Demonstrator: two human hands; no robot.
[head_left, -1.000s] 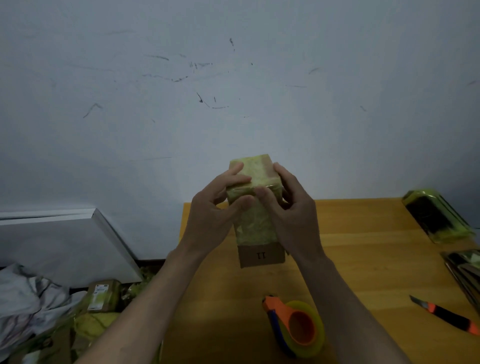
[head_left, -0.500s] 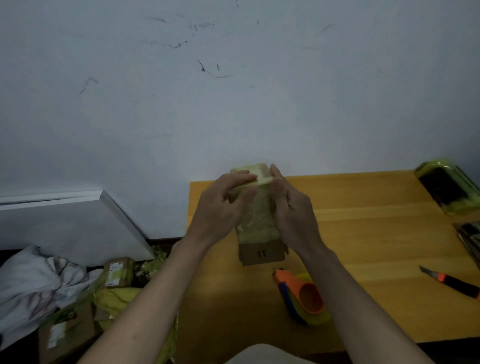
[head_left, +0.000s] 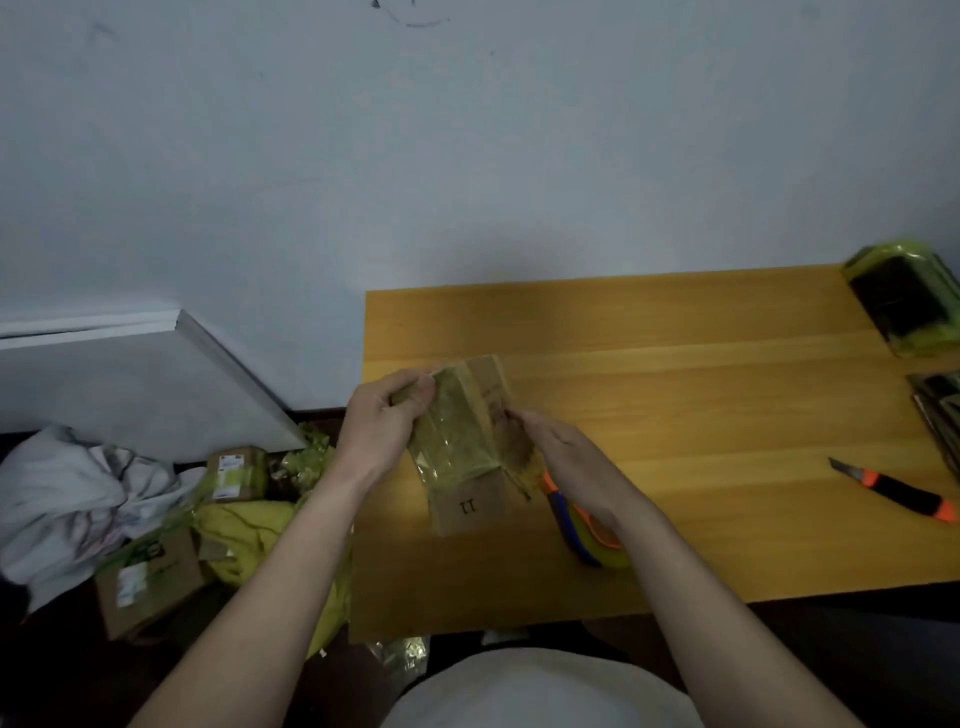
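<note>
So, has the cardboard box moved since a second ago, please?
Yes. The cardboard box has come down and nearer: its top, earlier above the far edge of the table, now lies below it.

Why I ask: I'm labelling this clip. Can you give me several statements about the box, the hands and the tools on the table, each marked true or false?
1. The left hand grips the box at its far end. True.
2. The utility knife is in the right hand. False: the knife lies untouched on the table, far to the right, and the right hand touches the box's right side.
3. The near end of the box bears the mark "11". True.
4. The tape dispenser lies on the floor among the parcels. False: it lies on the table beside the box, partly hidden by the right forearm.
</note>
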